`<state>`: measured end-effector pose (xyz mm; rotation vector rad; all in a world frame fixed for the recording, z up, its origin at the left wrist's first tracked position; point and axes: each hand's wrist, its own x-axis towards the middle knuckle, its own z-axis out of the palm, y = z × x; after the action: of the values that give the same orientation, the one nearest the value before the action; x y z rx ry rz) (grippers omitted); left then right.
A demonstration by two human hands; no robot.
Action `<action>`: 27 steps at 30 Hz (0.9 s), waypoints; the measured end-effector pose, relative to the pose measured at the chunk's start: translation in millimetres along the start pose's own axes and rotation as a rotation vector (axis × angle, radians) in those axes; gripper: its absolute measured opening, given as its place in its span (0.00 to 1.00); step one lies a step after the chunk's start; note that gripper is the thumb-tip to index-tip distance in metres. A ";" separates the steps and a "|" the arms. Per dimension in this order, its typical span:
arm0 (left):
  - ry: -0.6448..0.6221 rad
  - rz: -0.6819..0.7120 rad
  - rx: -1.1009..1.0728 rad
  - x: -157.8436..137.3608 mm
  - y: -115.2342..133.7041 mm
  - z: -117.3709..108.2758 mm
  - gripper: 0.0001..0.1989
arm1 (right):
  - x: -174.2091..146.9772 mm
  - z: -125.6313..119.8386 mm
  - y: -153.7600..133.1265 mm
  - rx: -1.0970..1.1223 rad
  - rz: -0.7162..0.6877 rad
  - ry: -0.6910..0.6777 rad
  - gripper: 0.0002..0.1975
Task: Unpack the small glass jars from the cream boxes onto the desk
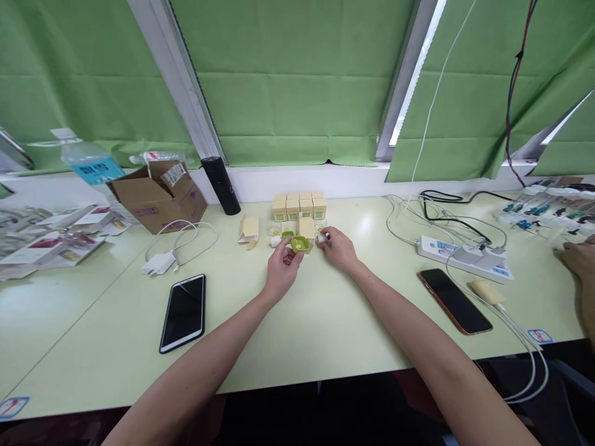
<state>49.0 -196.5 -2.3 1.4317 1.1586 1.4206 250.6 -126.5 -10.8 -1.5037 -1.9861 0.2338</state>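
My left hand [282, 269] is closed on a small green tray-like piece [300, 244], held by its edge above the table. In the fingers of my right hand [338, 248] is a small white piece [321, 238]; its exact kind is too small to make out. Between the hands stands a pale yellow carton [305, 227]. Another green piece [287, 235] lies just beyond my left fingers, beside small clear and white parts. Behind them a row of small yellow boxes [292, 207] stands side by side. An opened yellow carton [249, 229] lies to their left.
Phones lie at left [183, 313] and right [454, 300]. A charger [158, 263], cardboard box [158, 197] and black cylinder [220, 186] are on the left. A power strip [465, 259] with tangled cables is on the right, near another person's hand [579, 257].
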 end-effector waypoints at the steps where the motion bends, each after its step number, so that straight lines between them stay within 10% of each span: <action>1: -0.003 0.000 -0.003 -0.4 -0.3 0.3 0.31 | -0.8 0.2 0.1 -0.005 -0.002 -0.005 0.16; 27: -0.092 0.085 0.005 -2.3 -0.8 -0.7 0.28 | 1.9 9.8 29.0 0.493 0.147 0.123 0.24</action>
<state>48.4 -198.6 -3.7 1.5495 1.0554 1.3948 268.0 -113.0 -32.2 -1.3019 -1.5732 0.6273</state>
